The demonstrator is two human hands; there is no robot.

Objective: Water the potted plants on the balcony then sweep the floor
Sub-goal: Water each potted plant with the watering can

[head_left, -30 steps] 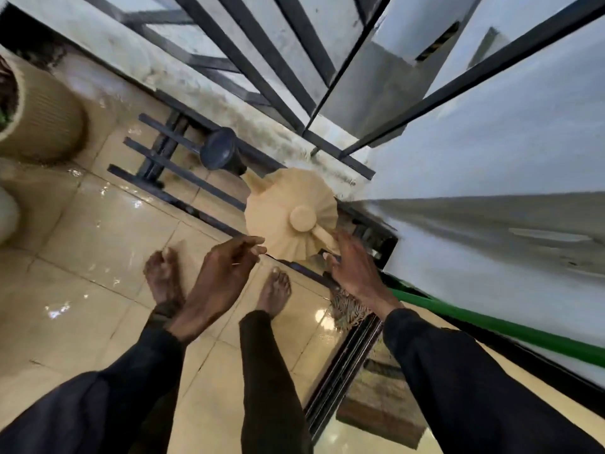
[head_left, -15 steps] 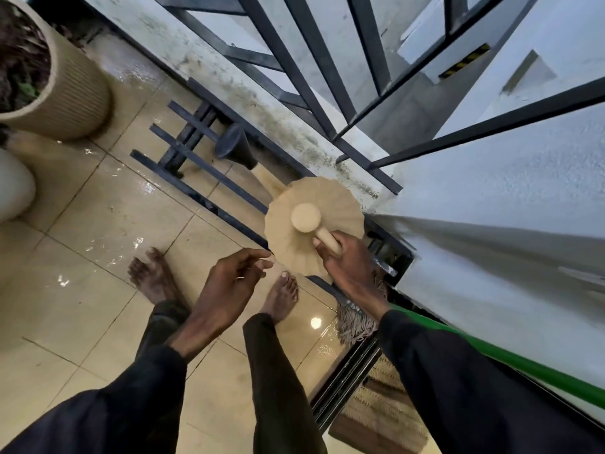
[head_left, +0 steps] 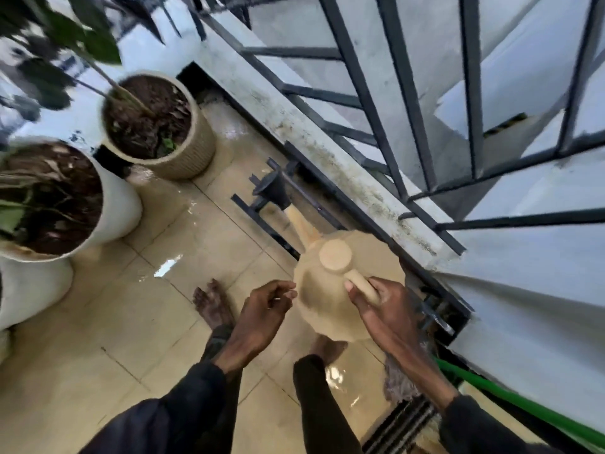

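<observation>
Gripping the smooth rounded handle, the right hand (head_left: pixel 386 309) holds a beige faceted watering can (head_left: pixel 327 296) above glossy wet tiles (head_left: pixel 157 322). Its black flared spout (head_left: pixel 273 190) points toward a ribbed pot (head_left: pixel 193 152). The left hand (head_left: pixel 262 316) hovers beside it, fingers loosely curled, empty.

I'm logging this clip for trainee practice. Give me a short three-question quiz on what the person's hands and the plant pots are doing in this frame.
1. True or false: the right hand holds the beige watering can by its handle.
2. Multiple choice: the left hand is A) closed on the can's spout, B) open beside the can's body, holding nothing, C) resting on a pot rim.
3. Fill in: the can's black rose points towards the ribbed beige ____, which stands next to the white pot.

Key: 1 true; 2 B; 3 pot.
</observation>
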